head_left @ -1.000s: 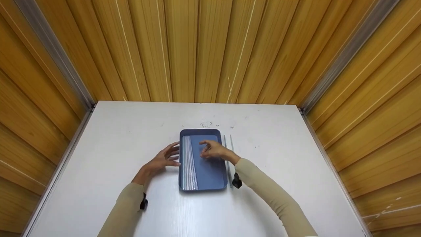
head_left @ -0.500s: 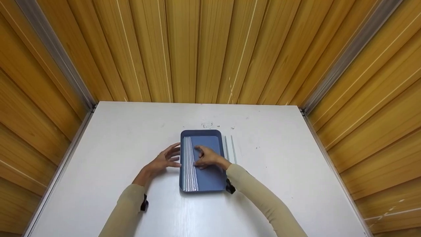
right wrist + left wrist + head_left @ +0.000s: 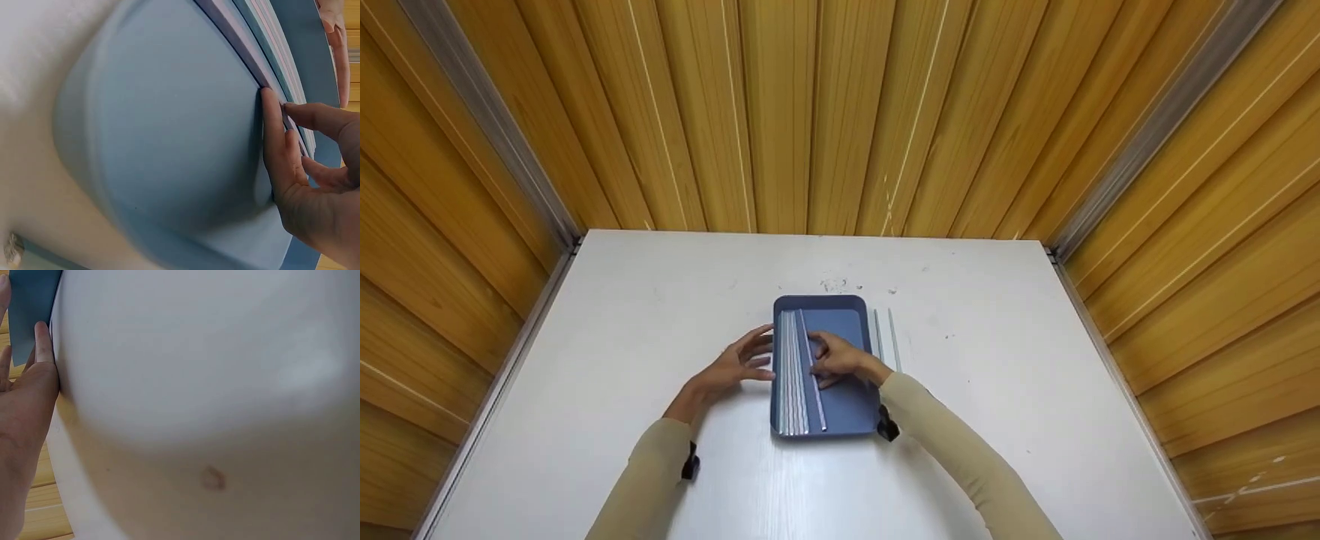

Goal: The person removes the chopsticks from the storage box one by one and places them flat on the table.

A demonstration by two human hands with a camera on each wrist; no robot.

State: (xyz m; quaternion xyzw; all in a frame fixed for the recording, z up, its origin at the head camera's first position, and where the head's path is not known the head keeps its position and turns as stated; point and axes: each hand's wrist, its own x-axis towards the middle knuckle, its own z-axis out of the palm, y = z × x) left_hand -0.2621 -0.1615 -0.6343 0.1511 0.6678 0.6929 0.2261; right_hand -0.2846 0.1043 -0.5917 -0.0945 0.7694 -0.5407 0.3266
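A dark blue rectangular tray (image 3: 847,411) sits on the table, with several slim pale sticks (image 3: 792,390) side by side along its left wall. My right hand (image 3: 840,358) reaches into the tray and pinches one lilac stick (image 3: 819,405) near its middle. This stick lies slanted, apart from the row at its near end; in the right wrist view, thumb and fingertips close on the lilac stick (image 3: 239,48). My left hand (image 3: 729,366) touches the tray's left side with thumb and straight fingers spread. In the left wrist view only part of the left hand (image 3: 25,416) shows.
Two pale green sticks (image 3: 894,337) lie on the white table (image 3: 1005,360) just right of the tray, partly hidden by the right forearm. Wood-patterned walls (image 3: 840,112) stand behind and at both sides.
My right hand has moved left and towards the person, down to the row. It has taken hold of one stick and drawn it rightward from the others. The left hand stays put.
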